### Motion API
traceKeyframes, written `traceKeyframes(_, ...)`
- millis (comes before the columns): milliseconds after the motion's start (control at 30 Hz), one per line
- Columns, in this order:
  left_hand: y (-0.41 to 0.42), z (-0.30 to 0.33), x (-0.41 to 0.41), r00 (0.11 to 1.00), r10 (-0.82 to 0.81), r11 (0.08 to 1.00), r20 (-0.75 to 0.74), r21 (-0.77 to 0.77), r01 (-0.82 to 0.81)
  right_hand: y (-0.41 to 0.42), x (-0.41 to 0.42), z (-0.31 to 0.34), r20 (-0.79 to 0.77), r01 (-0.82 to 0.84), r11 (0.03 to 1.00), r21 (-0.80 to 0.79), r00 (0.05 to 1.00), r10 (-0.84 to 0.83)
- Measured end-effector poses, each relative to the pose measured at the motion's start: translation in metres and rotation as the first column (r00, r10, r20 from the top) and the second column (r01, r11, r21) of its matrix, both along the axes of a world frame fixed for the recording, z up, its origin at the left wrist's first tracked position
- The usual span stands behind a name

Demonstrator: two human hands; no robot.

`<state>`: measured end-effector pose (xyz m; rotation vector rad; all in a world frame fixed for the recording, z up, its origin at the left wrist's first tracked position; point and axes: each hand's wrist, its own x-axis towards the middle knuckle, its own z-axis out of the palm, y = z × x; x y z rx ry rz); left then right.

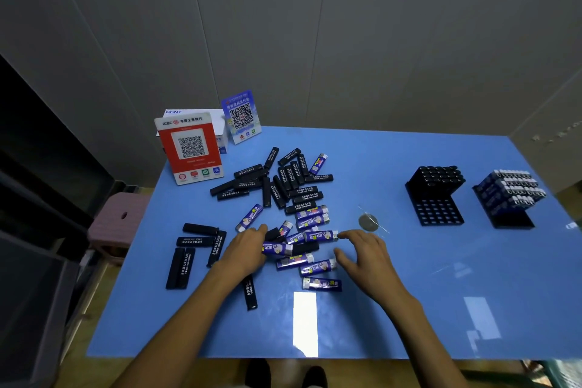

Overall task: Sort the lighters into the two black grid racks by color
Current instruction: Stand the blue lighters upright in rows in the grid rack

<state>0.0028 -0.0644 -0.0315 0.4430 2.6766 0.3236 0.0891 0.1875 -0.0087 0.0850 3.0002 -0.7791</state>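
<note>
My left hand point(248, 249) & right hand point(367, 253), fingers spread, bracket the blue lighters point(310, 238) w/o pinching any; a careless sweep could drag black lighters point(285, 181) beside them along.

Both bare forearms reach forward, converging slightly. The left hand point(247, 250) lies palm down, fingers loosely curled, thumb forward. The right hand point(367, 253) hovers palm down with fingers spread and relaxed, forefinger extended.

Blue counter point(441, 293). Loose black lighters point(283, 179) heaped centre-far, blue lighters point(311, 217) just nearer. Two black grid racks point(436, 195) far right, right rack point(507, 198) with blue ones. Red QR stand point(189, 148), blue QR stand point(242, 116) far left.
</note>
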Motion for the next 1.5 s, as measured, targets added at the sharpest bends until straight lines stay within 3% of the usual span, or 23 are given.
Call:
traceKeyframes(667, 0.014, 0.012, 0.01, 0.996, 0.083, 0.989, -0.041, 0.126, -0.077, 0.016, -0.006, -0.005, 0.001, 0.009, 0.997, -0.072, 1.0, -0.009)
traceKeyframes(1033, 0.045, 0.029, 0.01, 0.997, -0.037, 0.974, -0.073, 0.222, 0.053, 0.031, 0.018, 0.002, 0.077, 0.144, 0.978, -0.152, 0.988, -0.133)
traceKeyframes(1500, 0.189, 0.05, 0.057, 0.964, -0.208, 0.95, -0.165, 0.202, 0.239, 0.152, 0.088, 0.02, -0.042, 0.256, 0.961, -0.104, 0.964, -0.261)
